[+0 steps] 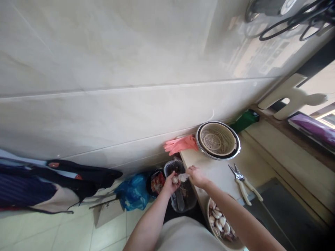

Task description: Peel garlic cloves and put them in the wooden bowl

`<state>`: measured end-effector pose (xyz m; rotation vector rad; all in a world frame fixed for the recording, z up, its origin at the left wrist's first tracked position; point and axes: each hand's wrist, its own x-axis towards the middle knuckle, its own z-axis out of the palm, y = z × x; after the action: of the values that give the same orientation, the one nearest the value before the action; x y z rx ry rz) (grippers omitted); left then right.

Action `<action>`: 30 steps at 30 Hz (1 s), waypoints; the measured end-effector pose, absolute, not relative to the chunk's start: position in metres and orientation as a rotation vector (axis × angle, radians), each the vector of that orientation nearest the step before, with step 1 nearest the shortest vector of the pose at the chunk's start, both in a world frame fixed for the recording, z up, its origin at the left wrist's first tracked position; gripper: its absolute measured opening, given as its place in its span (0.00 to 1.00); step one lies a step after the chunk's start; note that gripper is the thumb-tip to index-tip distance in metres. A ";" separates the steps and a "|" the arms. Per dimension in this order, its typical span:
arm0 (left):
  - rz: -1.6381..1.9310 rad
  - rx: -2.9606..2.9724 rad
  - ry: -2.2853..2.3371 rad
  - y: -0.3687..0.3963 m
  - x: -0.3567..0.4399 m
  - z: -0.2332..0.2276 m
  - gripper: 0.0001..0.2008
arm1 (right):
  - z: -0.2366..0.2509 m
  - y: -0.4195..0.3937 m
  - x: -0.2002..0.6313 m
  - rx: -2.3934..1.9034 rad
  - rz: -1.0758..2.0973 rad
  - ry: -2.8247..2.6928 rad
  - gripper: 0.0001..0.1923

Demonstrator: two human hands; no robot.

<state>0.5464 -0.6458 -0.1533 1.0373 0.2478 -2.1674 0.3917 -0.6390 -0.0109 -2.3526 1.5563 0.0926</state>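
My left hand [171,184] is closed around a small, pale, roundish piece that looks like garlic [175,180]. A thin whitish strip of papery skin [183,177] stretches from it to my right hand [195,176], whose fingers pinch its far end. Both hands are above a grey plastic bin [194,202] with dark scraps inside, beside the counter corner. Under my right forearm stands a round tub [208,212] of pale, pinkish-brown pieces that look like garlic cloves [219,223].
Shears with cream handles [242,188] lie on the counter [211,170]. Behind are pink rubber gloves [181,143], a beige strainer basket [217,138] inside a metal-rimmed pot and a green bottle [245,120]. A blue plastic bag [134,191] sits left of the bin.
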 end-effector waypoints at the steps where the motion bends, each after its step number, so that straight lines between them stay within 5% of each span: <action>1: -2.145 1.066 0.233 -0.646 0.544 -0.155 0.05 | -0.012 -0.639 0.382 -2.324 0.056 1.630 0.15; 9: -2.062 1.407 -0.092 -0.645 0.538 -0.156 0.05 | -0.024 -0.632 0.314 -2.032 0.032 2.097 0.19; 15: -2.042 1.684 -0.266 -0.654 0.536 -0.156 0.08 | 0.000 -0.615 0.352 -1.972 0.010 2.437 0.23; 19: -2.037 1.713 -0.258 -0.663 0.534 -0.156 0.11 | 0.004 -0.609 0.374 -1.940 0.087 2.425 0.14; 22: -2.089 1.644 -0.278 -0.667 0.539 -0.154 0.12 | 0.007 -0.607 0.376 -1.778 0.111 2.542 0.16; 26: -2.197 1.587 -0.350 -0.668 0.550 -0.147 0.10 | 0.014 -0.605 0.401 -1.869 -0.210 2.374 0.22; 30: -2.213 1.575 -0.479 -0.666 0.563 -0.141 0.06 | -0.017 -0.599 0.456 -1.587 -0.456 2.134 0.15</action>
<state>0.5627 -0.6663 -0.1409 1.5748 -0.4795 -2.2132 0.4565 -0.5989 -0.0172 -1.5868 2.1343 -0.4558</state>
